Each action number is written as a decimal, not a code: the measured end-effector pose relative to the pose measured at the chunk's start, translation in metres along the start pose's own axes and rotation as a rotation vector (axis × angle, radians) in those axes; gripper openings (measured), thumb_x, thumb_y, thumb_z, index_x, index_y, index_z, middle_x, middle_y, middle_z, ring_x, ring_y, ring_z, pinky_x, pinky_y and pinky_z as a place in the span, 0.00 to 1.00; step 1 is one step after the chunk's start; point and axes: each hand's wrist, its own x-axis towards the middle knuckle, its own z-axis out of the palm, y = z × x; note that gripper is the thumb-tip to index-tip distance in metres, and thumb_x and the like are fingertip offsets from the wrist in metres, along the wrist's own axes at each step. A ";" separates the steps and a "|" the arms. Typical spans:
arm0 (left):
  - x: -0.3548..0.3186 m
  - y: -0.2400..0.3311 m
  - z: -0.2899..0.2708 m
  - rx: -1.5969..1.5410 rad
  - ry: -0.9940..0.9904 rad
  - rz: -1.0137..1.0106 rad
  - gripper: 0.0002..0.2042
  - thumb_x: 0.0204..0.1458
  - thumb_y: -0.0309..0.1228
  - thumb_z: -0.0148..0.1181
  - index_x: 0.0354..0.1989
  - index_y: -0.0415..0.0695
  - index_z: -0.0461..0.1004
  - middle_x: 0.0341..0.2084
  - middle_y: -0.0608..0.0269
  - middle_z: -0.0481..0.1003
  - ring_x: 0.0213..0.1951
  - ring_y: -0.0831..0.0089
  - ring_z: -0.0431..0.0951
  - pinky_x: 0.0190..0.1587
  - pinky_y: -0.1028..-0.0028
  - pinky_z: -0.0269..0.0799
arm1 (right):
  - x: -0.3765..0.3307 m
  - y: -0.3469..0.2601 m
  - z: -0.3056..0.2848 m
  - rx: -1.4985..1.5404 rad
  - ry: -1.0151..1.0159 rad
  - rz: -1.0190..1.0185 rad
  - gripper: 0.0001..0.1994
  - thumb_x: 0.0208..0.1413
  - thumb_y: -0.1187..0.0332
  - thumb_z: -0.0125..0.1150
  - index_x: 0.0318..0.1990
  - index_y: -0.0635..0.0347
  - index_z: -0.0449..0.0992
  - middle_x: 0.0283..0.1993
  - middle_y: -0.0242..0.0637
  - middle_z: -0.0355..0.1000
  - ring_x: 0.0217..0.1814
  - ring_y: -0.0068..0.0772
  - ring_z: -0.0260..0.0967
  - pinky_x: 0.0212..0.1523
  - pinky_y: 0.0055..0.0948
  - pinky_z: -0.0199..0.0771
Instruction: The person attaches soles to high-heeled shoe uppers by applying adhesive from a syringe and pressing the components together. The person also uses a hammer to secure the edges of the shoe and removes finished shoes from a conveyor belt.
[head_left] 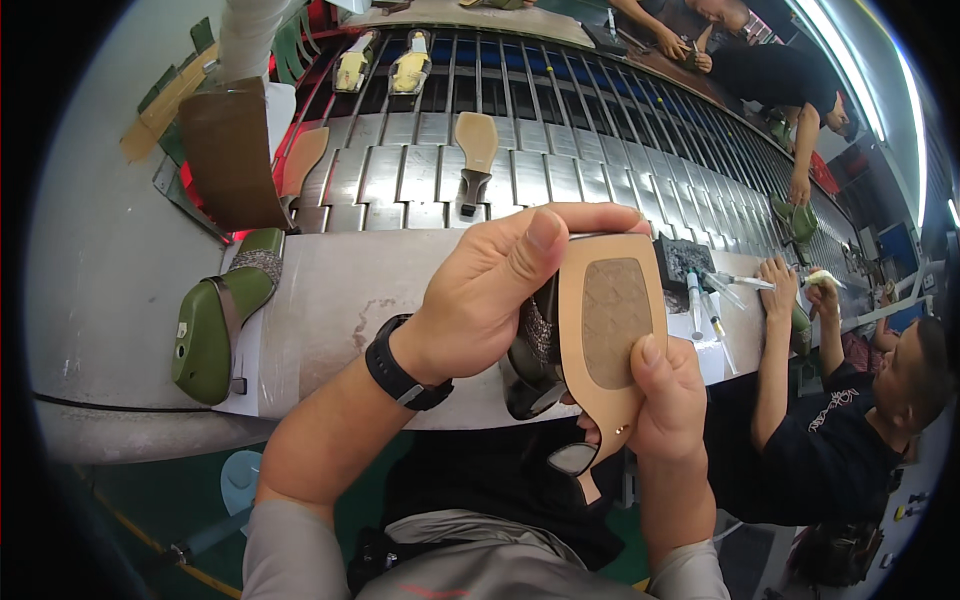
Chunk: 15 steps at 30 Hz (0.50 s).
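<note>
A tan shoe sole point(622, 320) with a darker patterned panel is held up with its underside showing. Behind it sits a dark shoe upper point(538, 335) with a glittery strap, apparently on a last and partly hidden by the sole. My left hand point(485, 290) wraps the upper end of the shoe, fingers across its top edge. Lower down, my right hand point(672, 395) grips the right edge, its thumb pressed on the sole and its other fingers mostly hidden behind. To the left, a green last point(205, 345) carrying a strapped upper lies on the bench.
Beyond the bench point(330, 300) runs a metal slatted conveyor point(380, 165) with another tan sole point(477, 140) on it. A brown flap point(225, 155) hangs at the left. Syringe-like applicators point(712, 300) lie by a dark block point(683, 257). A co-worker point(830, 420) works close on the right.
</note>
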 end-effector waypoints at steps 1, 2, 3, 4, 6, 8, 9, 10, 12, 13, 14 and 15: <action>0.002 0.000 -0.003 0.114 -0.016 0.027 0.38 0.73 0.57 0.44 0.70 0.27 0.66 0.67 0.34 0.71 0.69 0.51 0.74 0.72 0.56 0.70 | 0.002 -0.001 -0.002 0.020 -0.019 0.006 0.26 0.78 0.52 0.52 0.50 0.75 0.79 0.36 0.47 0.83 0.28 0.32 0.82 0.29 0.27 0.84; 0.004 -0.002 -0.005 0.138 -0.023 0.053 0.37 0.74 0.56 0.44 0.69 0.27 0.67 0.67 0.36 0.72 0.68 0.55 0.75 0.70 0.60 0.72 | 0.004 0.000 -0.004 0.029 -0.022 -0.005 0.25 0.78 0.53 0.52 0.50 0.76 0.79 0.36 0.48 0.83 0.29 0.32 0.83 0.29 0.28 0.86; 0.005 -0.003 -0.007 0.129 -0.026 0.052 0.37 0.74 0.56 0.44 0.69 0.27 0.67 0.67 0.36 0.72 0.68 0.55 0.75 0.70 0.60 0.72 | 0.004 0.001 -0.005 0.024 -0.014 -0.002 0.25 0.78 0.53 0.52 0.50 0.76 0.79 0.36 0.48 0.83 0.29 0.32 0.83 0.29 0.28 0.86; 0.007 -0.003 -0.009 0.183 -0.040 0.069 0.37 0.74 0.56 0.44 0.69 0.28 0.67 0.67 0.37 0.73 0.67 0.57 0.76 0.70 0.61 0.73 | 0.005 0.001 -0.005 0.005 0.004 -0.022 0.25 0.78 0.54 0.52 0.50 0.75 0.79 0.37 0.48 0.83 0.29 0.32 0.83 0.29 0.28 0.85; 0.010 -0.004 -0.014 0.231 -0.055 0.088 0.37 0.74 0.56 0.44 0.69 0.28 0.67 0.67 0.38 0.73 0.67 0.59 0.76 0.69 0.62 0.73 | 0.007 0.001 -0.007 -0.018 0.025 -0.042 0.24 0.78 0.55 0.52 0.50 0.75 0.78 0.37 0.48 0.83 0.29 0.32 0.83 0.29 0.28 0.85; 0.013 -0.004 -0.019 0.306 -0.090 0.105 0.36 0.74 0.54 0.45 0.70 0.28 0.66 0.67 0.40 0.73 0.66 0.61 0.77 0.68 0.63 0.74 | 0.011 0.003 -0.009 0.005 0.020 -0.045 0.23 0.78 0.56 0.52 0.50 0.74 0.78 0.38 0.47 0.83 0.30 0.31 0.83 0.30 0.28 0.86; 0.013 -0.005 -0.021 0.305 -0.093 0.109 0.36 0.74 0.54 0.45 0.70 0.28 0.66 0.67 0.40 0.73 0.66 0.61 0.77 0.68 0.63 0.74 | 0.013 0.004 -0.009 0.001 0.020 -0.049 0.23 0.78 0.56 0.52 0.50 0.74 0.78 0.38 0.47 0.83 0.30 0.31 0.83 0.30 0.28 0.86; 0.012 -0.006 -0.020 0.311 -0.090 0.116 0.35 0.74 0.53 0.47 0.71 0.29 0.65 0.68 0.40 0.73 0.67 0.60 0.76 0.69 0.63 0.73 | 0.015 0.006 -0.008 -0.068 0.071 -0.063 0.25 0.78 0.54 0.51 0.52 0.76 0.77 0.35 0.50 0.83 0.26 0.32 0.82 0.25 0.27 0.84; 0.010 -0.004 -0.019 0.319 -0.095 0.128 0.34 0.74 0.52 0.49 0.72 0.30 0.63 0.68 0.41 0.72 0.67 0.60 0.76 0.69 0.63 0.72 | 0.016 0.006 -0.007 -0.139 0.124 -0.087 0.27 0.77 0.53 0.51 0.53 0.78 0.75 0.33 0.53 0.82 0.22 0.33 0.80 0.19 0.26 0.82; 0.010 -0.003 -0.019 0.346 -0.100 0.129 0.34 0.73 0.50 0.52 0.74 0.30 0.61 0.70 0.40 0.70 0.69 0.59 0.74 0.71 0.63 0.69 | 0.016 0.003 -0.009 -0.128 0.108 -0.073 0.27 0.77 0.52 0.52 0.52 0.78 0.76 0.34 0.52 0.82 0.22 0.33 0.80 0.20 0.26 0.82; 0.009 0.000 -0.018 0.374 -0.107 0.131 0.35 0.72 0.48 0.55 0.75 0.31 0.58 0.72 0.40 0.68 0.71 0.58 0.72 0.72 0.62 0.67 | 0.014 0.001 -0.010 -0.117 0.093 -0.062 0.27 0.76 0.51 0.54 0.51 0.77 0.77 0.34 0.51 0.82 0.23 0.33 0.80 0.20 0.26 0.82; 0.005 0.000 -0.016 0.374 -0.128 0.141 0.35 0.72 0.48 0.55 0.75 0.31 0.58 0.72 0.40 0.68 0.71 0.58 0.72 0.72 0.62 0.67 | 0.012 -0.001 -0.009 -0.124 0.103 -0.082 0.27 0.76 0.51 0.54 0.51 0.77 0.77 0.34 0.51 0.82 0.23 0.33 0.80 0.20 0.26 0.82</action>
